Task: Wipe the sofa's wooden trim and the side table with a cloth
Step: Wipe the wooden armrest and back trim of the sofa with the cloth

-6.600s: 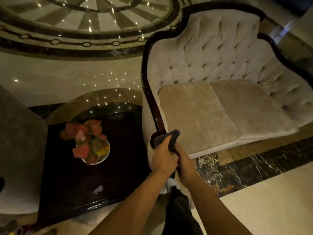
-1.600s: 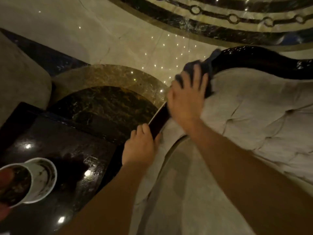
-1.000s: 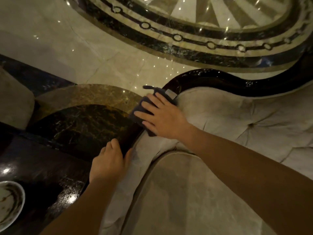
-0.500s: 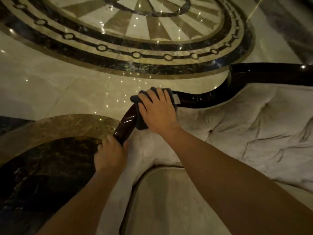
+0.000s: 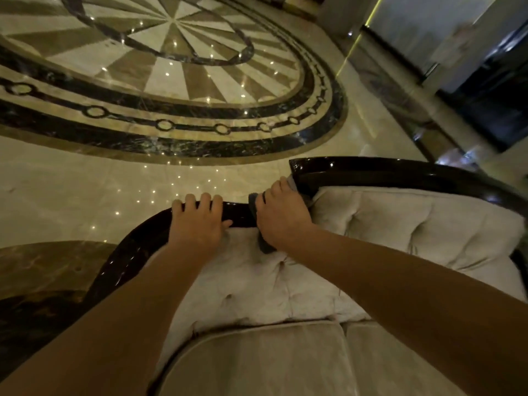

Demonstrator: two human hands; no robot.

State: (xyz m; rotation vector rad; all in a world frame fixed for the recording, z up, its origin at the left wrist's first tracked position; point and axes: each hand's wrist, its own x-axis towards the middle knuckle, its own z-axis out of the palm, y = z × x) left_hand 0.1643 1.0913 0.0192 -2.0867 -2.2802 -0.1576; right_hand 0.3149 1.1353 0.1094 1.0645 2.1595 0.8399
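While both hands (image 5: 197, 224) (image 5: 281, 217) grip dark trim (image 5: 400, 174), right closed on cloth (image 5: 264, 245), patterned marble floor (image 5: 183, 81) gleams.

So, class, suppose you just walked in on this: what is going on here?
A person is cleaning the dark wooden trim along the top of a tufted beige sofa. The right hand presses a dark cloth against the trim where it steps up to the higher back. The left hand grips the trim just beside it, bare, for support. The side table is not in view.
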